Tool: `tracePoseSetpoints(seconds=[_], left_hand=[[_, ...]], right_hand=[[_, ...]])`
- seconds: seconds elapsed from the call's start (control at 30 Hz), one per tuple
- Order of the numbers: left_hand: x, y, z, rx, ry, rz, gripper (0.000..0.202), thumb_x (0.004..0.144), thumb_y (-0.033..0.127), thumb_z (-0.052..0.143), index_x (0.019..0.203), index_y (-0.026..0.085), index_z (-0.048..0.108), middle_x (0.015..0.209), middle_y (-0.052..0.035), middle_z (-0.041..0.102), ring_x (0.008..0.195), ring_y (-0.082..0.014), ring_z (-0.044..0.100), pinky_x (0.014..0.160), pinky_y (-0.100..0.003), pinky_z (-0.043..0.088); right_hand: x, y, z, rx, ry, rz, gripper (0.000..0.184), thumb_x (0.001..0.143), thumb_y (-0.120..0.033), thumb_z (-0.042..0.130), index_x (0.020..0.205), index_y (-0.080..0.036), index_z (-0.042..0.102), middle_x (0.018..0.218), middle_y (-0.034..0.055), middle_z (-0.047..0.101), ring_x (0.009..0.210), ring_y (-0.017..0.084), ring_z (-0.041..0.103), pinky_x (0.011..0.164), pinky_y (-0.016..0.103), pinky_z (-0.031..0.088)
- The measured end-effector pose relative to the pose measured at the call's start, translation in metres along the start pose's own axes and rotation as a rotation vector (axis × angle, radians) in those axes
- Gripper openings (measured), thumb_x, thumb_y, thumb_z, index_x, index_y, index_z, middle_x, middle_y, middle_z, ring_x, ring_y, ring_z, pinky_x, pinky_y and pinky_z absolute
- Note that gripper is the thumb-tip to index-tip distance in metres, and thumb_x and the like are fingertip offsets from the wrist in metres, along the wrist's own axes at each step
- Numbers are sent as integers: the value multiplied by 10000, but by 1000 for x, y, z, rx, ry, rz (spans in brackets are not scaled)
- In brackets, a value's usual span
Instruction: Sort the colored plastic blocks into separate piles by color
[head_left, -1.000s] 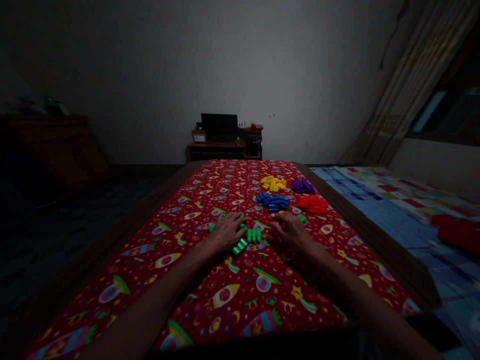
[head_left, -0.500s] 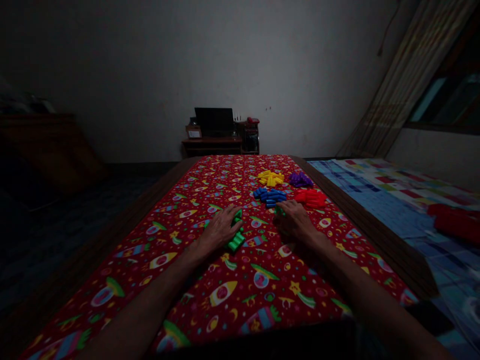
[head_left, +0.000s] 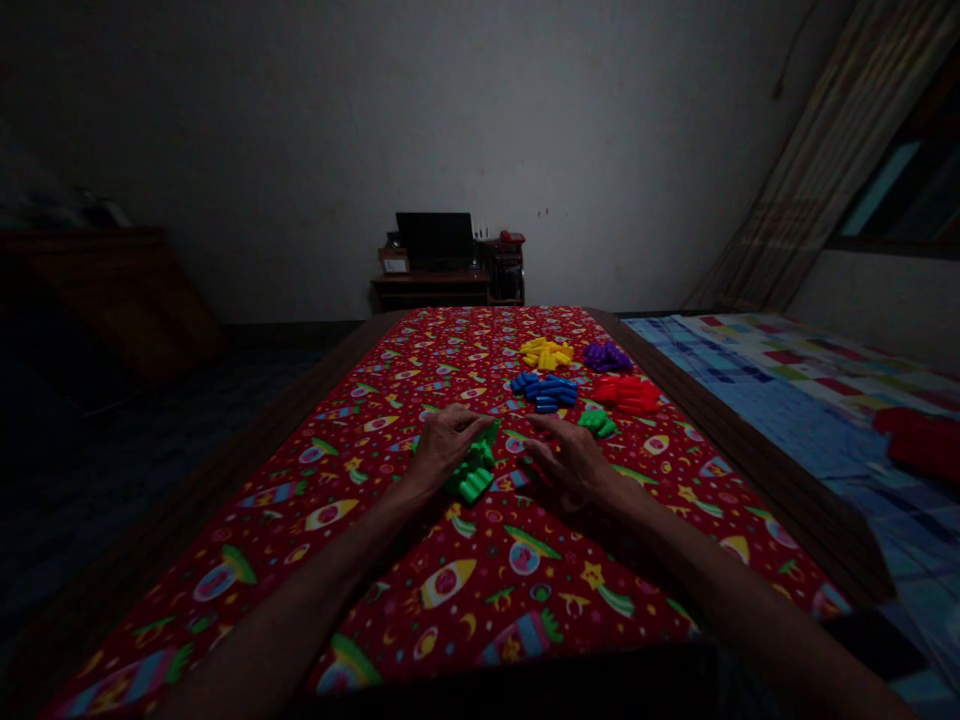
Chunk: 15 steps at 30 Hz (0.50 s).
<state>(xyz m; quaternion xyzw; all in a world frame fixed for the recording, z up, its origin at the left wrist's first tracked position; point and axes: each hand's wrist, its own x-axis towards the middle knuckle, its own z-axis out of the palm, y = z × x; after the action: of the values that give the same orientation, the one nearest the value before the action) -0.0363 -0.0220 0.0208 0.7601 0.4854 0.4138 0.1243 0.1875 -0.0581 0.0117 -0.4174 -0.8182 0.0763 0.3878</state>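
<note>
My left hand [head_left: 445, 442] is over a pile of small green plastic pieces [head_left: 472, 484], thumb and fingers pinched together on one green piece [head_left: 490, 432] at the pile's far edge. To its right, my right hand [head_left: 576, 462] is a little above the cloth with fingers apart and nothing in them. Just beyond that hand lies a smaller green heap [head_left: 598, 424]. Farther off are heaps of blue pieces [head_left: 547, 393], red pieces [head_left: 628, 395], yellow pieces [head_left: 547, 353] and purple pieces [head_left: 607, 357]. The exact shape of the pieces is too dim to make out.
A red cloth [head_left: 450, 630] with rockets and stars covers the long table, whose dark brown edge [head_left: 735, 465] shows at the right. Past it is a blue checked spread [head_left: 720, 370]. A small desk with a black screen [head_left: 435, 240] stands at the far wall.
My right hand has let go of a green piece near the blue and red heaps and moved back left and nearer. The left hand now pinches a green piece at the pile.
</note>
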Motion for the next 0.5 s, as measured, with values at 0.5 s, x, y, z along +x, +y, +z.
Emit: tracePoseSetpoints(seconds=[0.5], left_hand=[[1,-31,8,386,-236,155,366,940,355,434,1185,181,642,1183,-135,656,1118,-281,593,991,-447,446]], right_hand=[[3,49,-24,-485,-84,160,267,880,-139,452,1064,-153,645,1065,161,657,978,274,562,850,386,404]])
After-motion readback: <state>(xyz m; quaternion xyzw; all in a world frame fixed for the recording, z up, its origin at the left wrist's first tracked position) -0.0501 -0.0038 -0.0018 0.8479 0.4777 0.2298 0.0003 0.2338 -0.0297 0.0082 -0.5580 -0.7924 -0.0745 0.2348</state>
